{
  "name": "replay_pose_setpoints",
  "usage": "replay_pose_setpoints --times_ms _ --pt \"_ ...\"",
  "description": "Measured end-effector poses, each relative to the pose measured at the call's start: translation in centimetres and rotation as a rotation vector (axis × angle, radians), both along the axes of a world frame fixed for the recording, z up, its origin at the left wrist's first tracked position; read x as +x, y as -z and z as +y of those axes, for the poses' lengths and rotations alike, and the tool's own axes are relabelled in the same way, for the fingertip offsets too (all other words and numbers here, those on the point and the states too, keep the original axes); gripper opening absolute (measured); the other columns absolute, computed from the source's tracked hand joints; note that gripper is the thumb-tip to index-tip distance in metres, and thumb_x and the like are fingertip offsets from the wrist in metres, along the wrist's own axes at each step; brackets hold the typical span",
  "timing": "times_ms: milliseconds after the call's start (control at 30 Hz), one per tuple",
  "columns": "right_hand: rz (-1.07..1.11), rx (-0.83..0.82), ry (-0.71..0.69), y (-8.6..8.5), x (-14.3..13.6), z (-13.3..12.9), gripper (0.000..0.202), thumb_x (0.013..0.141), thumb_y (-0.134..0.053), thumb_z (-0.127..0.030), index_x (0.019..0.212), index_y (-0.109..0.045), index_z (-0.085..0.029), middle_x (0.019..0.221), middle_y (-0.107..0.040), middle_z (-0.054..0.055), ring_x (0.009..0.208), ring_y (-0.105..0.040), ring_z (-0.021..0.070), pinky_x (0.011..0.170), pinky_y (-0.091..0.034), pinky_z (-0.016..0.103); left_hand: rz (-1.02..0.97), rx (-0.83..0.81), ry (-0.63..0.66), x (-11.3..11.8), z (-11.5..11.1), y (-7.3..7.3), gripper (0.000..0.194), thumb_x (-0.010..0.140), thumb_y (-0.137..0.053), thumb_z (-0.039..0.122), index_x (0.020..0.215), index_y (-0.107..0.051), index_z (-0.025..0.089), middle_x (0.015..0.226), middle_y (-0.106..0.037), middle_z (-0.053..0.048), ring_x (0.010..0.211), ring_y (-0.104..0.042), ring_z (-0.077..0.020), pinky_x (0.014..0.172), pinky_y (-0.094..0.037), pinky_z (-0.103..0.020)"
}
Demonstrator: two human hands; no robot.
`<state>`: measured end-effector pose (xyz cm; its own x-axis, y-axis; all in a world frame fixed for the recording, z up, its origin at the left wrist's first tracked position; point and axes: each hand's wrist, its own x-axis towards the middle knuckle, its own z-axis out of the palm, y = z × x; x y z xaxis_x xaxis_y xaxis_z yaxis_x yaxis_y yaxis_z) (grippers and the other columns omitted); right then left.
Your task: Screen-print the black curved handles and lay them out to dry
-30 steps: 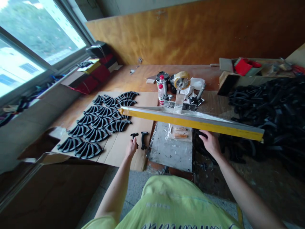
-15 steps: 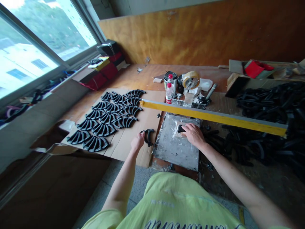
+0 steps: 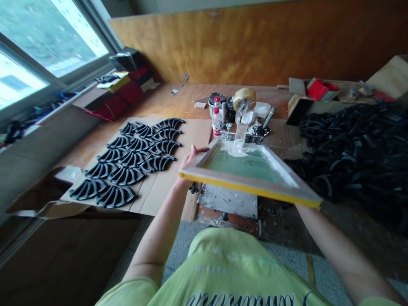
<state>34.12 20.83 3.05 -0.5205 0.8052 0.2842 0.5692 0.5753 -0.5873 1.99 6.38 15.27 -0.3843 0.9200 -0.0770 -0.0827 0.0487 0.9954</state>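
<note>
One framed scrn [image 3: 244, 168], tilted, L hand [image 3: 188, 162] at edge, R hand hidden

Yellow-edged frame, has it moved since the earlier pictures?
Yes, down: judged against the metal plate, the yellow-edged frame has swung lower, its near edge now hiding more of the plate.

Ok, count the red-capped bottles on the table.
2, both beyond the yellow-edged frame: a front bottle, and a rear bottle just behind, partly hidden. Others may be hidden.
</note>
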Motion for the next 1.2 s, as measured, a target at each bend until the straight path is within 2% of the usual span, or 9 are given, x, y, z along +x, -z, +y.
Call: replay_pose_setpoints --times_ms 133,267,400,500,600,767,933,1067,1200 --pt "0.026 0.131 0.263 -2.7 -0.6 3.2 0.027 0.088 -0.053 -0.026 0.11 -0.066 -0.018 0.111 -0.068 0.012 0.102 -0.063 0.0273 0.092 -0.05 0.044 -0.017 -0.266 0.104 -0.6 -3.7 6.2 0.065 0.077 -0.063 0.061 0.121 -0.066 0.014 0.078 -0.068 -0.003 0.061 -0.058 -0.0128 0.053 -0.044 -0.021" --pt "-0.054 0.311 0.055 -4.5 -8.3 4.6 0.052 0.078 -0.069 -0.022 0.128 -0.055 -0.017 0.134 -0.052 0.015 0.121 -0.051 0.0282 0.101 -0.043 0.041 0.004 -0.301 0.069 -0.4 -4.4 12.3 0.084 0.073 -0.07 0.055 0.145 -0.044 0.021 0.08 -0.068 -0.001 0.065 -0.061 -0.0136 0.058 -0.046 -0.022" --pt "-0.322 0.232 -0.039 -4.1 -13.2 4.7 0.026 0.082 -0.063 -0.018 0.108 -0.062 -0.015 0.106 -0.065 0.013 0.103 -0.058 0.0265 0.089 -0.046 0.036 0.03 -0.337 0.061 -0.5 -4.0 15.0 0.082 0.074 -0.068 0.055 0.144 -0.044 0.022 0.08 -0.067 -0.002 0.064 -0.06 -0.0137 0.057 -0.046 -0.022" --pt "-0.453 0.176 -0.096 -3.1 -12.7 3.0 0.012 0.086 -0.055 -0.016 0.095 -0.064 -0.013 0.095 -0.067 0.014 0.093 -0.059 0.0256 0.084 -0.044 0.034 0.038 -0.347 0.066 -0.7 -4.1 15.2 0.078 0.074 -0.067 0.056 0.141 -0.048 0.022 0.082 -0.067 -0.002 0.067 -0.061 -0.0144 0.059 -0.047 -0.023" --pt "-0.452 0.231 -0.289 -2.7 -10.4 0.6 0.016 0.084 -0.05 -0.01 0.09 -0.065 -0.014 0.092 -0.067 0.012 0.092 -0.058 0.0246 0.081 -0.042 0.032 0.057 -0.358 0.081 -0.8 -4.3 15.2 0.076 0.076 -0.066 0.057 0.141 -0.049 0.021 0.085 -0.067 -0.003 0.071 -0.062 -0.0153 0.063 -0.049 -0.024" --pt "-0.377 0.213 -0.592 -4.1 -8.7 -0.1 0.016 0.082 -0.052 -0.009 0.083 -0.066 -0.018 0.084 -0.065 0.004 0.084 -0.057 0.0194 0.075 -0.04 0.028 0.055 -0.363 0.062 -0.6 -4.3 15.0 0.077 0.076 -0.066 0.057 0.14 -0.049 0.019 0.087 -0.068 -0.004 0.073 -0.063 -0.0166 0.067 -0.05 -0.026" --pt "-0.312 0.265 -0.399 -3.3 -9.5 -0.4 0.017 0.084 -0.051 -0.009 0.084 -0.066 -0.017 0.087 -0.065 0.007 0.09 -0.055 0.0217 0.078 -0.041 0.03 0.054 -0.373 0.023 -0.2 -4.3 14.3 0.075 0.073 -0.068 0.057 0.136 -0.053 0.018 0.085 -0.068 -0.004 0.072 -0.064 -0.0174 0.065 -0.05 -0.026" --pt "-0.271 0.271 -0.479 -2.1 -8.6 -1.6 0.016 0.086 -0.053 -0.012 0.091 -0.067 -0.016 0.091 -0.066 0.008 0.094 -0.057 0.022 0.082 -0.043 0.03 0.03 -0.386 0.008 0.1 -4.2 13.6 0.076 0.071 -0.07 0.056 0.135 -0.054 0.018 0.082 -0.068 -0.004 0.069 -0.064 -0.0173 0.061 -0.049 -0.026" --pt "-0.237 0.152 -0.342 -4.0 -10.2 0.9 0.024 0.086 -0.064 -0.027 0.11 -0.066 -0.024 0.1 -0.069 0.003 0.088 -0.061 0.02 0.077 -0.045 0.029 -0.025 -0.381 0.045 -0.1 -4.3 11.8 0.081 0.07 -0.072 0.055 0.139 -0.049 0.018 0.082 -0.068 -0.003 0.067 -0.063 -0.0165 0.058 -0.048 -0.025"
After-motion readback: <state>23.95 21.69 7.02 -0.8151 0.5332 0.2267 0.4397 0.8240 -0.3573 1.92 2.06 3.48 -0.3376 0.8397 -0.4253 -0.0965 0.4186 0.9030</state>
